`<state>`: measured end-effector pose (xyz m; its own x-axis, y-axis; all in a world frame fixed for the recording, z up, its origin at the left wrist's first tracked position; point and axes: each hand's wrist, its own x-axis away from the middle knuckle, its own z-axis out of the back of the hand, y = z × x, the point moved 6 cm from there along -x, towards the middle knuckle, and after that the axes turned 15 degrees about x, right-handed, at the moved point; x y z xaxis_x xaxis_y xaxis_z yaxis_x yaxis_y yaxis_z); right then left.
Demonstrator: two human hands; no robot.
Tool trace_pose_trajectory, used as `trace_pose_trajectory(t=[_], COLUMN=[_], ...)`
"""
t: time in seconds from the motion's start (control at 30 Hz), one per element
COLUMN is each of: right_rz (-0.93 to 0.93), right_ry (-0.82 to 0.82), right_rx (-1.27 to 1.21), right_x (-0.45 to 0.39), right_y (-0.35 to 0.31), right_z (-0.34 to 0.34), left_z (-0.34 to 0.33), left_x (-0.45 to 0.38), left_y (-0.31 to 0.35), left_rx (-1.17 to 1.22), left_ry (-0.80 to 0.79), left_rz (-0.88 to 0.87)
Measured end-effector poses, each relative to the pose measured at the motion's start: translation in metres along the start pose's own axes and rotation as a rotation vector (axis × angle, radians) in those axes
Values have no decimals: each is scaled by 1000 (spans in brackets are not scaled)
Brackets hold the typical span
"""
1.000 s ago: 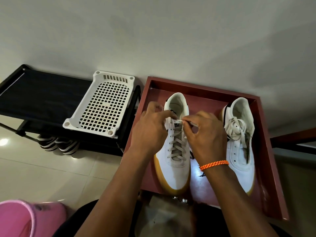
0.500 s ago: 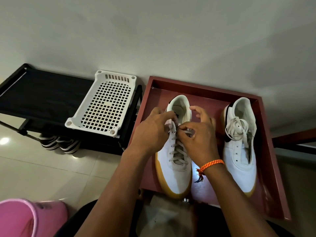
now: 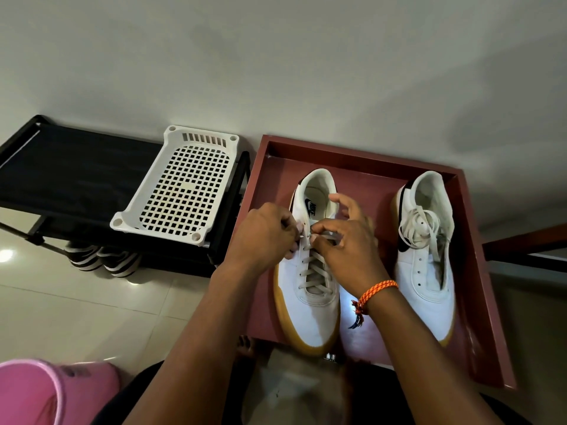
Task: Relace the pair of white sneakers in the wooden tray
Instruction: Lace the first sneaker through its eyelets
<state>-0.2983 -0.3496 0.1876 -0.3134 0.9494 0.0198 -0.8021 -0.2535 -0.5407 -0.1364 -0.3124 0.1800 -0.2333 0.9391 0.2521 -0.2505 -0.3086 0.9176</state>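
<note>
White lace [image 3: 306, 236] pinched by both hands: left [image 3: 264, 233], right [image 3: 343, 240].

- We see a shiny, smooth wooden tray [image 3: 478, 271].
- We see white sneakers [image 3: 310, 305] with flat cloth laces [image 3: 316, 271].
- We see a white plastic basket [image 3: 184, 185].
- We see shiny floor tiles [image 3: 92, 308].

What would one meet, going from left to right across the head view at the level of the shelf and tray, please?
Black shelf → white plastic basket → left hand → sneaker being laced → right hand → second sneaker → right wall of the wooden tray.
</note>
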Motion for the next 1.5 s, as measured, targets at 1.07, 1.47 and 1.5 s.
trace_pose_trajectory(t=[1.07, 1.47, 1.5], right_rz=[90, 87, 87], right_ry=[4, -7, -4], right_rx=[286, 272, 263], right_x=[5, 3, 2], right_y=[-12, -5, -4], right_z=[10, 12, 12], left_z=[19, -2, -5], left_x=[12, 4, 3], left_y=[39, 9, 9], left_rx=[1069, -311, -291], left_ry=[-71, -84, -105], left_rz=[-33, -70, -101])
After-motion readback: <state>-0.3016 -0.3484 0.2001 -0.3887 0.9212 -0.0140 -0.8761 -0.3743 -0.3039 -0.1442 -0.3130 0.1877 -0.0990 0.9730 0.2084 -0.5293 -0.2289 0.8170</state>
